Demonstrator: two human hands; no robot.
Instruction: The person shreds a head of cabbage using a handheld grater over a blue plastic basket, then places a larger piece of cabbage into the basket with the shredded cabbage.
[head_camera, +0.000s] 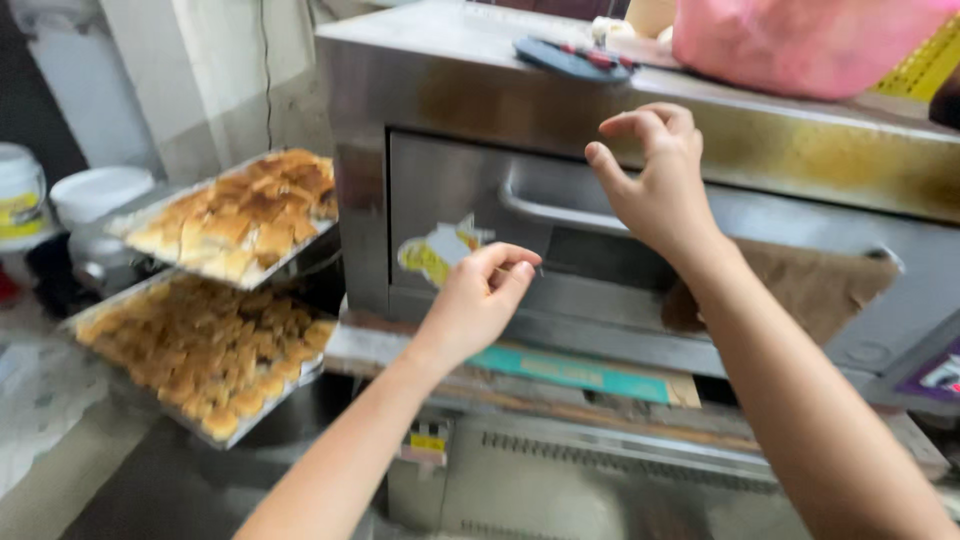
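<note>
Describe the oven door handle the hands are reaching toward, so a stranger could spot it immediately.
Find the big steel oven filling the frame's right. On its door, the handle is a horizontal metal bar just below the right hand, right of the yellow sticker; it alone juts out from the flat door.

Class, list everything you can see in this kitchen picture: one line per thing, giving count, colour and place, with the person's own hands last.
oven: one, steel grey, centre, door shut
door handle: one, grey, across the oven door
sticker: one, yellow and white, on the door's left part
cloth: one, brown, hanging at the door's right
trays of baked pieces: two, golden brown on metal, stacked left of the oven
pink bag: one, on the oven top, right
dark flat tool: one, blue-black, on the oven top
white tubs: two, far left
left hand: one, fingers pinched together before the door
right hand: one, fingers curled, apart, near the handle
</note>
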